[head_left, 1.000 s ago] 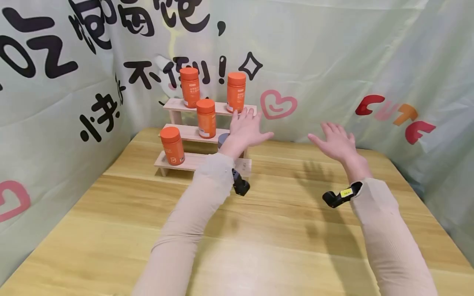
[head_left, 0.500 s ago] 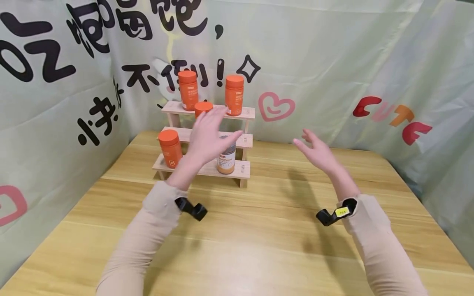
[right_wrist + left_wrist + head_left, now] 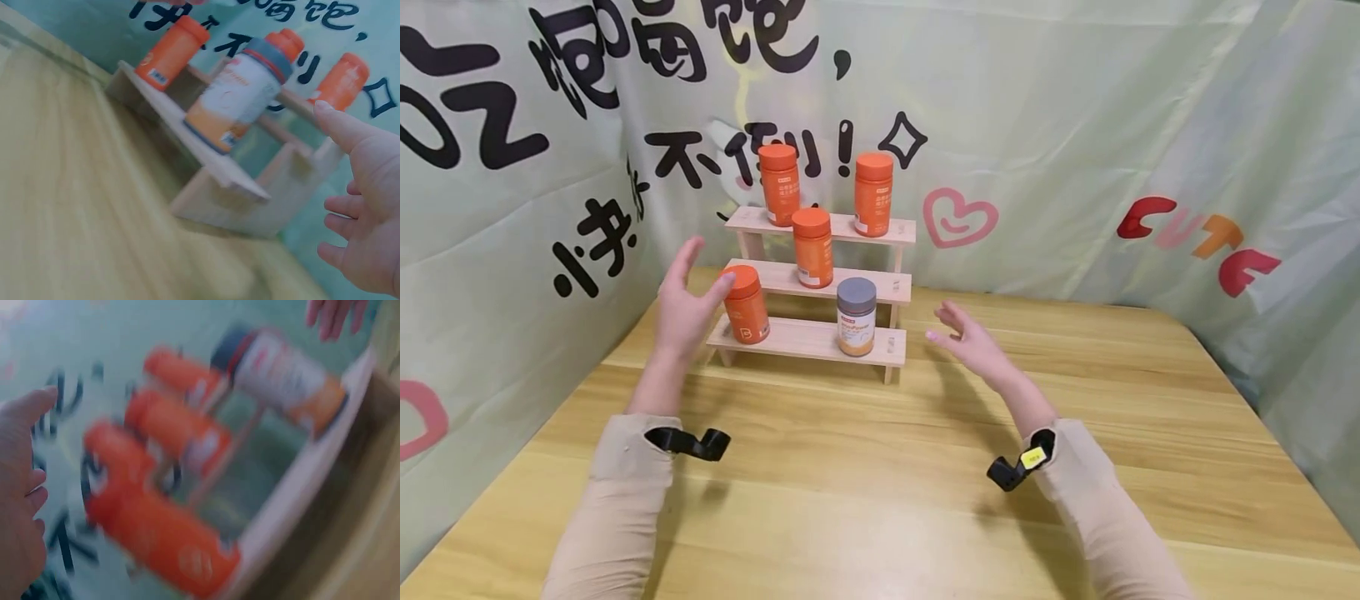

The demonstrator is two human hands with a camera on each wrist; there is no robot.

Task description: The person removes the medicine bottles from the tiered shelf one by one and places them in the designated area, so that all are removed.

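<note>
A three-step wooden stand holds several bottles. On its lowest step, an orange bottle is at the left and a white-and-orange bottle with a grey lid at the right. One orange bottle occupies the middle step; the top step carries a left orange bottle and a right orange bottle. My left hand is beside the lower orange bottle, thumb near its lid; contact cannot be told. To the right of the stand, my right hand is held in the air, fingers loosely bent, holding nothing.
The stand is on a wooden table towards its back left. Behind and along the sides hangs a pale printed cloth with black characters and coloured letters. Each wrist wears a small black camera.
My left hand has swung left and down from in front of the stand to its left side, uncovering the grey-lidded bottle. My right hand has moved left and down towards the stand.
</note>
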